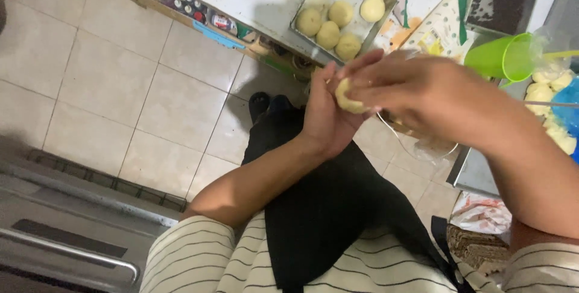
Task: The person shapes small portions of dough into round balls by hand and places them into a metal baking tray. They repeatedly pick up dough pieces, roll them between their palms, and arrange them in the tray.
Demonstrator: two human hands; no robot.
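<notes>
Both hands close around one pale dough ball [348, 97], held in the air above the person's lap.

The left hand [325, 115] cups the dough from below, palm turned up and fingers curled to it; the right hand [416, 88] covers it from the other side, fingertips pinched on it, so each grip is shut on the dough. The lump looks slightly oval, its long axis running roughly up and down in the view. On the tabletop beyond, a metal tray [301, 14] carries six finished balls; a green cup [503, 57] lies tipped, mouth rightward.
</notes>
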